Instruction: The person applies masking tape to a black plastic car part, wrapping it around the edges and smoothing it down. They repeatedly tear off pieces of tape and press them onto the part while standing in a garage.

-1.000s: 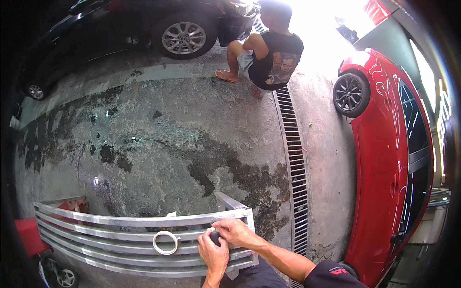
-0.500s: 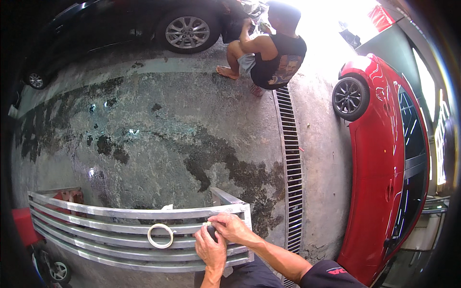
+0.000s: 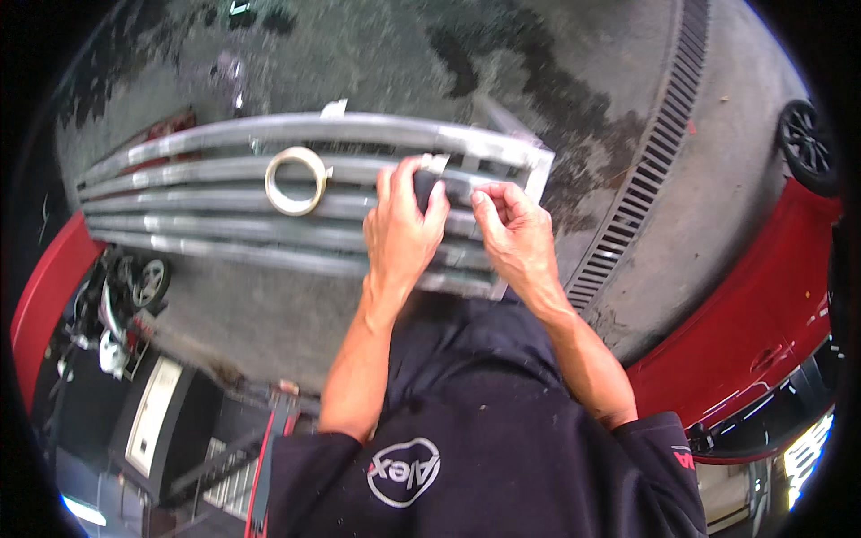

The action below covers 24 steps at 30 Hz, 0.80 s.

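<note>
My left hand is closed around a small rounded black object, whose exact kind I cannot make out. A bit of cream-coloured tape shows at its far end. Just to the right, my right hand is pinched, thumb against fingertips; whatever it may hold is too small to see. Both hands are over the right part of a grey metal slatted rack. A roll of cream masking tape lies flat on the slats, left of my left hand.
A drain grate runs along the floor to the right, with a red car beyond it. At the left are a red panel and a motorbike wheel. A white scrap sits at the rack's far edge.
My view has tilted down toward my body, so the other person and the dark car have left the picture. My right hand has drawn away to the right from the black object.
</note>
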Tool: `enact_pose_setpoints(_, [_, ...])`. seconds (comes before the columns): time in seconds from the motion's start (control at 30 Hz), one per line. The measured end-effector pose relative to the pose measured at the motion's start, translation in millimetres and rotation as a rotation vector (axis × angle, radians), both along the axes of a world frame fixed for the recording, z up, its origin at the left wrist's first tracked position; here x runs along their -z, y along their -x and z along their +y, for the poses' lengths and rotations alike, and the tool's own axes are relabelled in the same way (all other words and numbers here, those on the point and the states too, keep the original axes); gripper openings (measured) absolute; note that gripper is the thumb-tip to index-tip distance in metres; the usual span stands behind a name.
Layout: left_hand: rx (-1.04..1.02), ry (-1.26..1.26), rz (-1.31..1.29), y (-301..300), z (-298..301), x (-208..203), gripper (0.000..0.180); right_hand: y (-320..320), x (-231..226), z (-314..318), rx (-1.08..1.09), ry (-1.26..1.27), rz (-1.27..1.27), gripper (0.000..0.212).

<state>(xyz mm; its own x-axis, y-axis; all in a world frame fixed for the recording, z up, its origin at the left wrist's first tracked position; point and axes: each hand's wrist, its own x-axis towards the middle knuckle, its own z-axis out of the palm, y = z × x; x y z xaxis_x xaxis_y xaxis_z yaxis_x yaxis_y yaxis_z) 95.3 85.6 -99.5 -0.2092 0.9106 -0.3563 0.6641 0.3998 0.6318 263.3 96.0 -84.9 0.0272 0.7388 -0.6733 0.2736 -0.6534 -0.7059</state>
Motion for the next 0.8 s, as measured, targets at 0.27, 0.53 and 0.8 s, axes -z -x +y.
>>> enact_pose_setpoints(0.27, [-0.226, 0.048, -0.514, 24, -8, -10, 0.035, 1, -11, -71, -0.261, 0.158, 0.330, 0.031])
enact_pose_setpoints(0.53, [-0.222, -0.100, -0.816, 48, -25, -111, 0.044, 18, -83, -46, 0.237, -0.090, 0.574, 0.038])
enact_pose_setpoints(0.8, [0.169, -0.257, -0.953, 70, -31, -177, 0.044, 50, -199, -50, 0.172, -0.519, 0.246, 0.038])
